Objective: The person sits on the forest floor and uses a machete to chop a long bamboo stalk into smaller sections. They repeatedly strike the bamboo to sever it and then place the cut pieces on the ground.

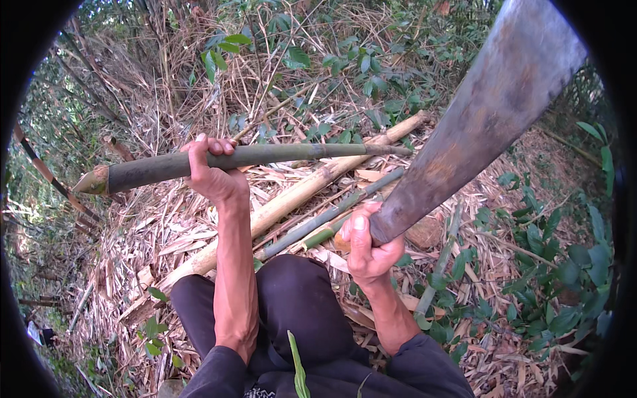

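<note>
Outdoors, in a bamboo thicket or woodland clearing. No floor, only ground (504,345) buried under dry, pale bamboo sheaths and fallen leaves across the whole middle and lower frame. Cut bamboo poles (292,199) lying slantwise through the centre, one thick and yellowed, thinner green ones (332,215) beside it. Standing bamboo stems (46,172) and tangled dry canes at the upper left. Green leafy shrubs (557,292) crowding the right edge and broad-leaved undergrowth (358,66) along the top. Daylight filtering through foliage; no walls, furniture or worktop anywhere.
</note>
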Available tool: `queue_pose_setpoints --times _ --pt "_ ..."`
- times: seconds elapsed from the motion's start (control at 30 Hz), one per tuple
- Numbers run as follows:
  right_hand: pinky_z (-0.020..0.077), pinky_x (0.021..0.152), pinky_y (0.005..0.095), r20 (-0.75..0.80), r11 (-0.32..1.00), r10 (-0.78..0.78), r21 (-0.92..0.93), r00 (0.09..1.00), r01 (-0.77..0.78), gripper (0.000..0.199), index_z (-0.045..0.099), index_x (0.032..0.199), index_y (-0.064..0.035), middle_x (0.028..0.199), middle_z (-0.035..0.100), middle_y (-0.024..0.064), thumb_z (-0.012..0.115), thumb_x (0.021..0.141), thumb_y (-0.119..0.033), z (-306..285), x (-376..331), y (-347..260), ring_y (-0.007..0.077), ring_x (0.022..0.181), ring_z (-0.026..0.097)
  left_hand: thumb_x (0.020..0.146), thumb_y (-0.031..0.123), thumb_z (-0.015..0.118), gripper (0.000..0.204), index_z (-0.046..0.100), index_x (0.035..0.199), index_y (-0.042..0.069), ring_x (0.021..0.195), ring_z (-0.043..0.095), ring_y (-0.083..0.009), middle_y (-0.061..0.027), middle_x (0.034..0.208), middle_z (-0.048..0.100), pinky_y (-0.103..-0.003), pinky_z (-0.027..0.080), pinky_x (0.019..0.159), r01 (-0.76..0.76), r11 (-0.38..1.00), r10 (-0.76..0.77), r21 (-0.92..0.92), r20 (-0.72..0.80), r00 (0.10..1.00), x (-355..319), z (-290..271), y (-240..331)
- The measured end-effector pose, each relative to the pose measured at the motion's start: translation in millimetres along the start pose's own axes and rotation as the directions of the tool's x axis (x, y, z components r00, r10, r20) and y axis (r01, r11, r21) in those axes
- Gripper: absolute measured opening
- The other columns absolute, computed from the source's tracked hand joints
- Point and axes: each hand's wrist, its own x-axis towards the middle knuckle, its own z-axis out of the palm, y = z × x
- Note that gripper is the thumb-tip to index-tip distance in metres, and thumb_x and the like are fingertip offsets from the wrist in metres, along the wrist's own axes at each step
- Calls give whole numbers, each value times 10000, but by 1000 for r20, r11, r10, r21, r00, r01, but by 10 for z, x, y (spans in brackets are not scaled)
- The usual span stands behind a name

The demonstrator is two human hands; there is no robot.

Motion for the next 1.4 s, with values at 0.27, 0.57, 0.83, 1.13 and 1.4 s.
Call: queue_pose_setpoints --times 0.27,0.57,0.83,1.13,1.4 --pt "482 644 506 125 603 603 -718 788 -347 352 537 1051 79 749 628 289 584 881 -225 -371 -450 656 460 747 635 823 57 579 120 462 813 84 649 522 -186 -34 653 472 -381 469 728 26 1000 -27 15 57 998 -134 -166 -153" --pt "427 487 284 88 839 477 -343 874 -423 227 571 1053 27 613 556 45 640 889 -113 -295 -45 112 90 533 538 817 142 619 185 492 933 72 773 536 -194 -53 783 517 -393 450 827 6 999 -2 -39 83 997 -160 90 47" --pt "467 525 271 22 999 37 39 999 -38 204 533 1090 17 686 564 40 564 900 -50 -126 188 -316 112 565 547 852 254 585 198 461 775 120 582 441 -149 -11 623 438 -337 400 626 -5 998 9 -59 75 997 -166 136 -16" --pt "487 595 413 55 640 596 -636 801 -432 282 596 1000 55 687 635 207 616 864 -191 -510 -431 530 354 651 653 794 187 572 140 460 828 111 710 486 -183 -38 694 460 -355 434 760 -12 1000 13 -5 331 943 -113 19 -52" --pt "437 510 272 74 845 477 -312 876 -434 214 585 1004 32 618 579 25 681 855 -88 -369 50 -45 83 541 545 830 228 593 188 466 867 94 657 463 -159 -33 734 463 -342 413 660 7 983 41 -181 260 965 -212 186 149"
